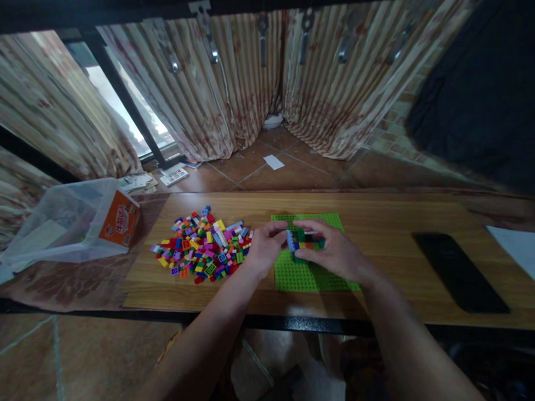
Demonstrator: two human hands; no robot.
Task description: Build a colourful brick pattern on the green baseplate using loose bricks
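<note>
On the wooden board lies a lime-green baseplate (314,278), with both hands above it. My right hand (335,251) is closed around a block of joined toy bricks (309,244) in green, red, orange and dark blue. A light-blue brick (290,240) sits at the left end of that block, between the two hands. My left hand (268,245) pinches the light-blue brick between thumb and forefinger. Whether that brick is fully joined to the block, I cannot tell. Fingers partly cover the block's sides.
Left of the baseplate spreads a pile of mixed loose bricks (208,249). A clear plastic bin (71,254) with an orange label stands farther left. To the right lie a black flat object (461,272) and a white paper sheet (521,253). The table's dark front edge (307,325) runs beneath my forearms.
</note>
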